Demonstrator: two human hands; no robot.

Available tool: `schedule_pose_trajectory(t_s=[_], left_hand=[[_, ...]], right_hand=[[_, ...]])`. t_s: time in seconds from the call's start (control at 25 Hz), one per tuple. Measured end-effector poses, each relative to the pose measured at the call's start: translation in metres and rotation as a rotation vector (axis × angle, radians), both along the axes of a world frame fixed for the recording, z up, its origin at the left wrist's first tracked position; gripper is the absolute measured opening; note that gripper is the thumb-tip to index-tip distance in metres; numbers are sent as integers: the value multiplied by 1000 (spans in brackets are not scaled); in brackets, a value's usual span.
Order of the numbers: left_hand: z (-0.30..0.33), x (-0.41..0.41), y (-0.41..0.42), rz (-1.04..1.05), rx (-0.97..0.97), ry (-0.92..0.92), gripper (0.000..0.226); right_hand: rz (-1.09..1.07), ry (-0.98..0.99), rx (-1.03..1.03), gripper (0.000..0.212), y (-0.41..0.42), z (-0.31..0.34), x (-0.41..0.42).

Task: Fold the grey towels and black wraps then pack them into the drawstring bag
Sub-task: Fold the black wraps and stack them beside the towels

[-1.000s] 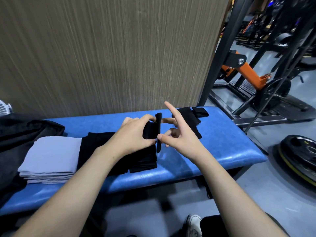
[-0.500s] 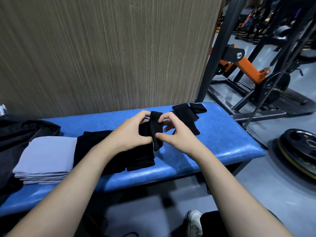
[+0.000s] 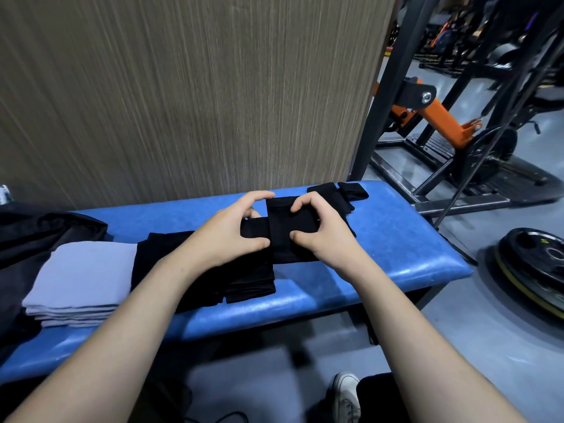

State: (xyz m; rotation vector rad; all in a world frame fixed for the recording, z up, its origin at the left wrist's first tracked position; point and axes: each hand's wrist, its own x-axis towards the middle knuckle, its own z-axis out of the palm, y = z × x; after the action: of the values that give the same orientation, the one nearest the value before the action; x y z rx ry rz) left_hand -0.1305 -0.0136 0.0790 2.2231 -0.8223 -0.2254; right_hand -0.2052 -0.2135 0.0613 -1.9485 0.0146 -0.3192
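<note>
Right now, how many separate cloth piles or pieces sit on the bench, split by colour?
Grey: 1, the towel stack.
Black: 4, the folded stack, the wrap held by left hand and right hand, the loose wraps, the dark heap at far left.
Total: 5.

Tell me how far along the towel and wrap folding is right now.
Done: the grey towels sit folded in a stack on the blue bench, with folded black wraps piled beside them. In hand: the left hand and right hand grip one black wrap mid-fold. Left: more black wraps lie unfolded at the far end, and nothing is packed yet.
</note>
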Motion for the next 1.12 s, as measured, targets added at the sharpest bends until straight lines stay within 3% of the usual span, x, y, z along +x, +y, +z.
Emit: schedule_pose_trajectory(t_s=[0.28, 0.48, 0.64, 1.12], left_hand=[[2, -1, 0, 14, -6, -15, 67], [-2, 3, -2, 10, 15, -39, 42], [-4, 6, -3, 40, 63, -27, 42], [-6, 5, -7, -61, -63, 53, 45]], right_hand=[[-38, -42, 27, 68, 7, -1, 0], [-36, -47, -11, 66, 8, -1, 1], [-43, -54, -77, 62, 12, -1, 0], [-9, 27, -72, 100, 21, -9, 4]])
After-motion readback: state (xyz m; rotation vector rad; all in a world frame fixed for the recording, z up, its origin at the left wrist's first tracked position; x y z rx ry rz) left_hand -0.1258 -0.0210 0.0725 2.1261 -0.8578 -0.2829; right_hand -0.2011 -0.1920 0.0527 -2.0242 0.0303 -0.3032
